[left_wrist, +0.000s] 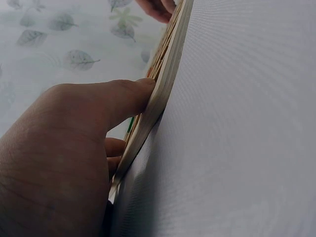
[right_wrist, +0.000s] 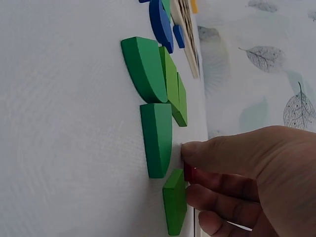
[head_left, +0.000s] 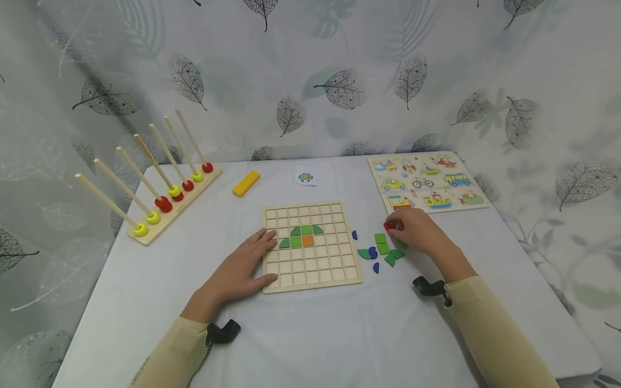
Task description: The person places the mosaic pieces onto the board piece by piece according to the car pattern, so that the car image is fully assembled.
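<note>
And here the red piece (head_left: 386,227) is pinched between thumb and fingertips of the right hand (head_left: 419,231), low over the table to the right of the grid board (head_left: 310,263), the fingers closed down to its thickness. The board, meanwhile, is touched along its left edge by the left hand (head_left: 245,267), fingers extended and thumb spread well apart, with nothing gripped.

On the grid, an orange square (head_left: 308,240) is bordered by green squares (head_left: 306,230) and dark green rounded pieces (head_left: 284,243). Between board and right hand, loose light green squares (head_left: 384,249), dark green quarter-rounds (head_left: 390,260) and blue half-rounds (head_left: 375,268) are scattered; another light green piece (right_wrist: 175,202) is seen just beside the pinching fingers.

Beyond the board, a small pattern card (head_left: 305,175) is laid out, flanked by a yellow block (head_left: 246,184), a peg stand (head_left: 191,195) at far left and a picture puzzle (head_left: 439,184) at right.
</note>
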Available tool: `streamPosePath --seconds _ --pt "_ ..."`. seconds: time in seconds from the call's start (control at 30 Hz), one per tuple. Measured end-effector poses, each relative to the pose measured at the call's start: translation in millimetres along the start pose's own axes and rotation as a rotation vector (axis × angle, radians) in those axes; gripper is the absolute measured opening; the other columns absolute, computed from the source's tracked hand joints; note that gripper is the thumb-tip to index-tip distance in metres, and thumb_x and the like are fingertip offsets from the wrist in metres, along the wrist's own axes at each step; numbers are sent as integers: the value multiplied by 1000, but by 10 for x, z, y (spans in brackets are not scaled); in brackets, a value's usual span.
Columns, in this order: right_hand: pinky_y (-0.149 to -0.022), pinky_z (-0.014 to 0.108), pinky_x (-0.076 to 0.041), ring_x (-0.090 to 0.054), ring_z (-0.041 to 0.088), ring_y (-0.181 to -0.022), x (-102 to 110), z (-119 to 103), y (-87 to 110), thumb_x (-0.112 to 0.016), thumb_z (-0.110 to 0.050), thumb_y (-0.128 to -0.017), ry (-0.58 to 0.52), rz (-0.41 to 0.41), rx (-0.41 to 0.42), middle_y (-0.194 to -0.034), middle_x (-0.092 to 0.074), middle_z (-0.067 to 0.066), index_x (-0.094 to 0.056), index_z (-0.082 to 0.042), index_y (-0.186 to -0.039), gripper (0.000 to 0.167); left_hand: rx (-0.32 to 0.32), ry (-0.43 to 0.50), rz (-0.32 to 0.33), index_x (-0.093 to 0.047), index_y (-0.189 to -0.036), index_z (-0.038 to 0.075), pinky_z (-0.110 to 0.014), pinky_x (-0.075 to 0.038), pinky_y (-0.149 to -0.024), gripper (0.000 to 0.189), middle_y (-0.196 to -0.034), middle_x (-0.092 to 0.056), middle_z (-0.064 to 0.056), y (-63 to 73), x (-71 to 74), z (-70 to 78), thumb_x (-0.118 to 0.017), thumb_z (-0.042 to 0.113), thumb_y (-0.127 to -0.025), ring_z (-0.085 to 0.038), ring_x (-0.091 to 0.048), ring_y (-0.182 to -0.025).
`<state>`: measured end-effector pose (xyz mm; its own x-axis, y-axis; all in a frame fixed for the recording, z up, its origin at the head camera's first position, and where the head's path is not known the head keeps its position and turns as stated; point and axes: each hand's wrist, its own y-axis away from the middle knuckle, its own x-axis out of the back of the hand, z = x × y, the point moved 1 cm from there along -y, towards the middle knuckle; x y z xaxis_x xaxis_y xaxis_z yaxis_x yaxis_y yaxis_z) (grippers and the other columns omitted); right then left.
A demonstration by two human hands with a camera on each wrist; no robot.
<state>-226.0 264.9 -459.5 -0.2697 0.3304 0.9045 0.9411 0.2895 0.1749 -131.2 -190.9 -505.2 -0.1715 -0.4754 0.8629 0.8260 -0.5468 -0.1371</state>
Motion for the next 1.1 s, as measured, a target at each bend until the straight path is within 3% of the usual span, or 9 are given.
streamPosePath --seconds 0.3,0.57,1.1 --pt "-88 45 -59 -65 26 -90 -6 -9 -2 -83 -14 -97 -6 22 9 -100 -75 6 -79 -2 -122 28 9 11 -8 -48 -162 4 -55 -29 -127 81 -177 -30 -4 1 13 2 -72 48 -98 -26 -18 -165" --pt "-82 41 -56 -62 26 -91 13 -36 9 -85 -20 -97 9 62 29 -97 -73 4 -81 -6 -122 29 11 12 -8 -48 -162 5 -55 -30 -127 81 -177 -31 -4 -4 19 10 -73 47 -97 -26 -19 -165" --pt "-78 40 -54 -62 23 -87 116 -438 42 -85 -18 -96 -8 128 172 -96 -73 2 -82 -6 -117 24 -8 4 3 -49 -161 3 -57 -31 -126 80 -176 -32 -6 3 18 15 -73 46 -98 -30 -21 -164"
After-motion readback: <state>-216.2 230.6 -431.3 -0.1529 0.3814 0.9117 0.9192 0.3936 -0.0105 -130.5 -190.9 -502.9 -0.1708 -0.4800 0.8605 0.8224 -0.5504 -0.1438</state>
